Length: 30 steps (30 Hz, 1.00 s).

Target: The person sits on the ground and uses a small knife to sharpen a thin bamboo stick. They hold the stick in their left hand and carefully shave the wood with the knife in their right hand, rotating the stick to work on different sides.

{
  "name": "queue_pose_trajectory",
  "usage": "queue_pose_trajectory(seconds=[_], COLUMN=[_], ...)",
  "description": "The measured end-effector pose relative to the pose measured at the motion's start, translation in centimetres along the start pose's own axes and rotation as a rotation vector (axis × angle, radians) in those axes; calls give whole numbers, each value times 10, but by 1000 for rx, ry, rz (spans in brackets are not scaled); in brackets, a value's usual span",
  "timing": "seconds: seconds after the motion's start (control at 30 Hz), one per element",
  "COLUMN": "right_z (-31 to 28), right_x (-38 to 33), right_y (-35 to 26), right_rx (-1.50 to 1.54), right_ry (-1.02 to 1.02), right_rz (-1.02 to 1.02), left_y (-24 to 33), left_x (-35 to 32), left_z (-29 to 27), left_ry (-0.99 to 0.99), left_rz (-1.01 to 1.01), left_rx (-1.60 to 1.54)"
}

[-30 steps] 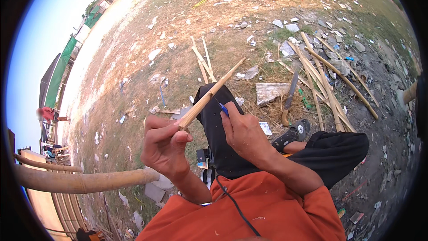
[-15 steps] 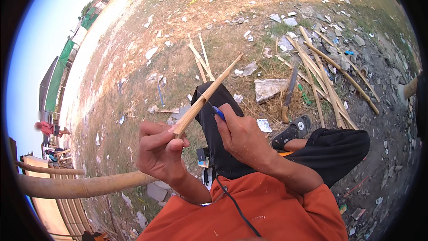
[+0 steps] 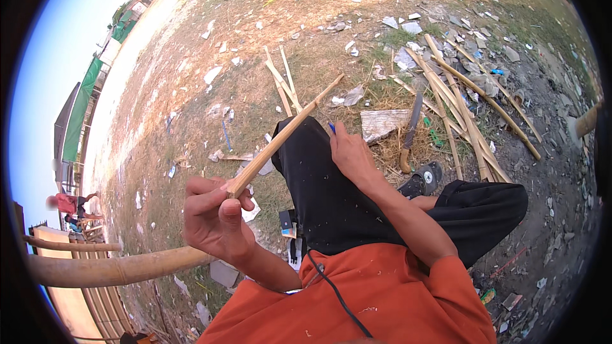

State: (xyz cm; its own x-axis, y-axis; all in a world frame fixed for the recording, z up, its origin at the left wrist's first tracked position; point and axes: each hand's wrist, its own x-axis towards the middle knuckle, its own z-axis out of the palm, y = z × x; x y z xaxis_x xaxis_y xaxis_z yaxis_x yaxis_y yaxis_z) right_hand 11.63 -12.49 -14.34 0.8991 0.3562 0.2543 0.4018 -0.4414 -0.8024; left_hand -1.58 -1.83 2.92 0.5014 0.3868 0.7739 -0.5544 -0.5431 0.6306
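Between the thumb and fingers of my left hand [image 3: 220, 220] is the near end of a split bamboo stick [image 3: 280, 143]. The stick slants up and away to the right, its middle passing over my raised knee in black trousers. My right hand [image 3: 352, 153] is closed around a small knife with a blue handle [image 3: 332, 127]. Most of that handle is hidden in the fist, and its thin blade is hard to make out near the stick's far half.
Bamboo strips [image 3: 460, 111] lie piled at the right, with more strips [image 3: 284, 79] beyond my knee. A large wooden-handled knife [image 3: 413, 130] rests by a pale board [image 3: 384, 124]. A bamboo pole [image 3: 121, 269] juts in from the left. Far left, a person [image 3: 67, 202] appears.
My right hand has slid the knife forward and right, toward the stick's far end. My left hand has drawn back slightly left with the stick.
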Motion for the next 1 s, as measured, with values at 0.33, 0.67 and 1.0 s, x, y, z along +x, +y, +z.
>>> queue_pose_trajectory(seconds=[0.33,0.67,1.0], right_z=[22,5,-76], right_x=[18,-7,-42], right_y=[34,74,-131], right_rx=[-191,-113,511], right_ry=[-17,-107,-175], right_rz=[-17,211,-286], left_y=[7,1,10], left_x=[-4,-3,-6], left_z=[0,-6,-4], left_ry=[32,27,138], left_rz=[-45,-20,-106], left_rx=[26,-17,46])
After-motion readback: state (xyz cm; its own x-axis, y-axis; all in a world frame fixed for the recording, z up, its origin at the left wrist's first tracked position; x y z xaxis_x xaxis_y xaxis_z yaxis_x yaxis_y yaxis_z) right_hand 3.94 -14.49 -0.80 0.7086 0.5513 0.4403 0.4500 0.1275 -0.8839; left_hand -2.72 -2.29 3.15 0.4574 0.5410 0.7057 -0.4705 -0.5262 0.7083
